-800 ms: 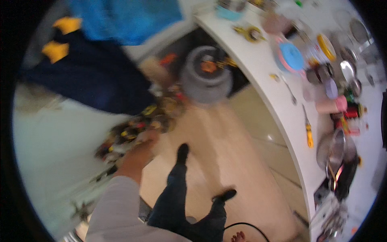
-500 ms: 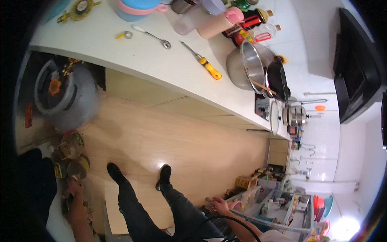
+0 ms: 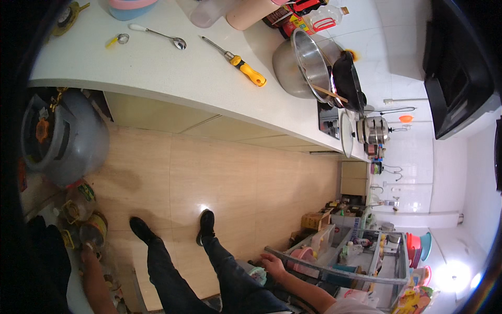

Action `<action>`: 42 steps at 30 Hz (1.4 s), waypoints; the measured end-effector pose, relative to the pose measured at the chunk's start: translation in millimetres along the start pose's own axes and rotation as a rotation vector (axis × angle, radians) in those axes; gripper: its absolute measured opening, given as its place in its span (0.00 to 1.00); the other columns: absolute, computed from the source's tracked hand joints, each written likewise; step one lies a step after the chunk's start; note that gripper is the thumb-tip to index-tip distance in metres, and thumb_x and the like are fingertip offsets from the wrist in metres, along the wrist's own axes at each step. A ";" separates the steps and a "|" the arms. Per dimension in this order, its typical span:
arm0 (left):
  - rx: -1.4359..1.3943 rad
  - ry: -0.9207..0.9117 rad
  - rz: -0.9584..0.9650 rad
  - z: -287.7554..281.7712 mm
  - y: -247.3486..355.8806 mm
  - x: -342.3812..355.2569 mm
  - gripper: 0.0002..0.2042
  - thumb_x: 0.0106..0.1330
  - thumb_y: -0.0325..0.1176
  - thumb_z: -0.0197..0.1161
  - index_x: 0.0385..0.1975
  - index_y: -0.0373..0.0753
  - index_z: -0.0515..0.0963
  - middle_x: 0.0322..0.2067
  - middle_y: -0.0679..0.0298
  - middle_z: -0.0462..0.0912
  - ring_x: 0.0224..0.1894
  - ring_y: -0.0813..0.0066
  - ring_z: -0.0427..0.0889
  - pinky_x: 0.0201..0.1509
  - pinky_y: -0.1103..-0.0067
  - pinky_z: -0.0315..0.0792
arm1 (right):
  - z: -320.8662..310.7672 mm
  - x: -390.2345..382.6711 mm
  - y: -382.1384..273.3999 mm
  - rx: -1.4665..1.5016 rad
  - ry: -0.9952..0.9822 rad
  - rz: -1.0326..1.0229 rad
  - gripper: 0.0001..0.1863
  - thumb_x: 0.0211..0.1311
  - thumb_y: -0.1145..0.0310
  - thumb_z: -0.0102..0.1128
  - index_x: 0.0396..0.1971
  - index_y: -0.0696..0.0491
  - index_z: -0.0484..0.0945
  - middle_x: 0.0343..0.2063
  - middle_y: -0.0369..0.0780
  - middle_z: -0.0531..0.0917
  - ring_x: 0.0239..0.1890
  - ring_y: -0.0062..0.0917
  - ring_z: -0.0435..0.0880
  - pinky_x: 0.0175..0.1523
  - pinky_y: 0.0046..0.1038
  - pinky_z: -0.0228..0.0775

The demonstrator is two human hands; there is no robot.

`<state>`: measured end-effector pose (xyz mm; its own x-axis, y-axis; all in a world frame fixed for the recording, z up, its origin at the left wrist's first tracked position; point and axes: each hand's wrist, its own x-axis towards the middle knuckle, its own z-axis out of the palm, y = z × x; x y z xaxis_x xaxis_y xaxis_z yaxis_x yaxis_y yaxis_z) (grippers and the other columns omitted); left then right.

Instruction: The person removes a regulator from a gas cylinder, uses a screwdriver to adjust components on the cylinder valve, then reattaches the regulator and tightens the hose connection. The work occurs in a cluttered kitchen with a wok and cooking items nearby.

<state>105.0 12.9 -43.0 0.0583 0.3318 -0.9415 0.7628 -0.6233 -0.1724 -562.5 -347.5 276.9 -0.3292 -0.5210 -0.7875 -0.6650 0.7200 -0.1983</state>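
Note:
My left hand (image 3: 90, 253) hangs low at the left edge, beside several large clear bottles (image 3: 94, 228) on the floor. A small pale patch shows at its fingertips; whether it holds something cannot be made out. On the right, my right hand (image 3: 273, 266) is beside the end of a metal rack's rail (image 3: 298, 261), its fingers stretched out and apparently holding nothing. Just below that hand is a pale green plastic bag (image 3: 257, 275). On the white counter (image 3: 157, 68) lie a yellow-handled screwdriver (image 3: 241, 65), a spoon (image 3: 166, 36) and a small yellow-and-metal piece (image 3: 118, 40), all beyond reach of both hands.
A grey gas cylinder (image 3: 86, 138) stands under the counter's left end. Farther right are a steel bowl (image 3: 308, 60), a black wok (image 3: 349, 86) and a lidded steel pot (image 3: 375, 130). The rack holds tubs and packages. A black range hood (image 3: 455, 78) overhangs.
The view has shifted, so the counter and its items sit farther left and higher. My right hand appears slightly farther left, and the plastic bag beneath it now shows. No object has visibly been moved.

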 end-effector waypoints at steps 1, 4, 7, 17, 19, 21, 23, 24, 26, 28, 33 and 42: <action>0.031 -0.001 0.122 12.9 -10.9 -14.3 0.28 0.79 0.54 0.49 0.68 0.38 0.70 0.55 0.51 0.78 0.53 0.60 0.78 0.53 0.58 0.78 | -7.5 1.2 5.3 0.013 0.028 -0.016 0.23 0.71 0.67 0.59 0.63 0.57 0.75 0.48 0.40 0.85 0.43 0.26 0.84 0.47 0.28 0.76; -0.022 0.118 0.438 1.5 -25.3 -42.1 0.26 0.76 0.48 0.53 0.67 0.38 0.70 0.55 0.52 0.77 0.54 0.60 0.78 0.55 0.60 0.77 | 1.1 22.2 11.3 0.096 0.012 -0.069 0.19 0.69 0.69 0.61 0.58 0.55 0.79 0.33 0.36 0.82 0.31 0.22 0.81 0.33 0.25 0.74; -0.106 0.162 0.742 15.8 -17.8 -79.8 0.24 0.73 0.42 0.56 0.66 0.38 0.70 0.54 0.53 0.77 0.55 0.61 0.78 0.56 0.61 0.77 | 0.6 40.8 31.5 0.136 -0.012 -0.022 0.18 0.68 0.68 0.64 0.56 0.56 0.80 0.31 0.36 0.82 0.28 0.23 0.80 0.32 0.25 0.73; -0.240 -0.219 1.704 173.1 108.5 -392.8 0.26 0.62 0.21 0.67 0.61 0.38 0.70 0.53 0.56 0.76 0.57 0.62 0.78 0.62 0.67 0.75 | 41.7 33.2 -28.9 0.016 -0.149 -0.023 0.19 0.71 0.71 0.55 0.59 0.58 0.75 0.48 0.44 0.84 0.34 0.26 0.83 0.36 0.33 0.77; -0.218 -0.134 1.970 198.8 164.5 -463.5 0.28 0.59 0.17 0.69 0.60 0.38 0.70 0.52 0.57 0.76 0.58 0.62 0.78 0.63 0.69 0.75 | 47.8 28.7 -45.2 -0.013 -0.156 -0.088 0.19 0.72 0.70 0.54 0.59 0.58 0.75 0.48 0.43 0.84 0.35 0.26 0.83 0.38 0.32 0.77; -0.104 0.100 2.155 215.1 212.8 -520.1 0.27 0.58 0.22 0.72 0.59 0.39 0.74 0.50 0.56 0.79 0.54 0.56 0.79 0.61 0.66 0.75 | 55.9 21.8 -59.8 0.010 -0.169 -0.170 0.19 0.73 0.70 0.52 0.60 0.58 0.75 0.48 0.42 0.84 0.36 0.26 0.84 0.39 0.32 0.78; 0.014 0.346 2.255 237.4 243.8 -546.6 0.27 0.59 0.28 0.73 0.60 0.42 0.75 0.50 0.59 0.81 0.54 0.54 0.75 0.61 0.64 0.70 | 57.4 13.8 -75.7 -0.028 -0.172 -0.181 0.18 0.73 0.71 0.53 0.59 0.57 0.75 0.48 0.41 0.84 0.36 0.26 0.84 0.42 0.32 0.78; 0.121 0.498 2.253 249.5 253.1 -549.0 0.28 0.59 0.32 0.73 0.62 0.45 0.74 0.49 0.62 0.83 0.54 0.53 0.73 0.60 0.62 0.68 | 58.7 12.1 -77.2 -0.017 -0.153 -0.159 0.18 0.73 0.71 0.53 0.59 0.57 0.76 0.48 0.41 0.84 0.37 0.26 0.84 0.42 0.32 0.78; 0.271 0.559 2.133 261.5 261.1 -549.5 0.30 0.60 0.35 0.72 0.64 0.48 0.72 0.49 0.66 0.83 0.54 0.56 0.71 0.60 0.62 0.65 | 66.0 14.0 -74.6 0.027 -0.144 -0.186 0.16 0.73 0.71 0.54 0.58 0.57 0.76 0.47 0.42 0.85 0.36 0.27 0.84 0.40 0.32 0.79; 0.348 0.548 2.054 275.0 266.4 -551.2 0.31 0.61 0.37 0.71 0.66 0.49 0.70 0.50 0.67 0.83 0.54 0.57 0.70 0.60 0.61 0.63 | 49.7 51.6 -39.1 0.060 -0.115 -0.169 0.17 0.72 0.72 0.54 0.58 0.54 0.76 0.46 0.42 0.85 0.31 0.29 0.84 0.35 0.32 0.78; 0.218 0.517 2.073 239.4 253.2 -537.7 0.32 0.63 0.37 0.70 0.69 0.47 0.69 0.53 0.66 0.81 0.54 0.58 0.71 0.59 0.63 0.65 | 73.3 29.4 -84.5 -0.009 -0.090 -0.104 0.15 0.74 0.67 0.57 0.56 0.55 0.77 0.45 0.41 0.85 0.29 0.26 0.82 0.32 0.29 0.76; -0.194 0.308 1.421 145.4 -94.1 -333.5 0.20 0.66 0.21 0.61 0.58 0.39 0.78 0.48 0.51 0.80 0.50 0.49 0.81 0.52 0.66 0.77 | 350.1 -15.2 -191.7 -0.482 -0.900 -0.927 0.16 0.74 0.67 0.56 0.56 0.59 0.76 0.46 0.44 0.84 0.51 0.29 0.82 0.59 0.28 0.72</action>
<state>-79.9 -142.1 245.2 0.9312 -0.3166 -0.1806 0.0189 -0.4529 0.8914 -195.4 -317.1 122.6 0.7774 -0.1121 -0.6189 -0.6264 -0.0492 -0.7779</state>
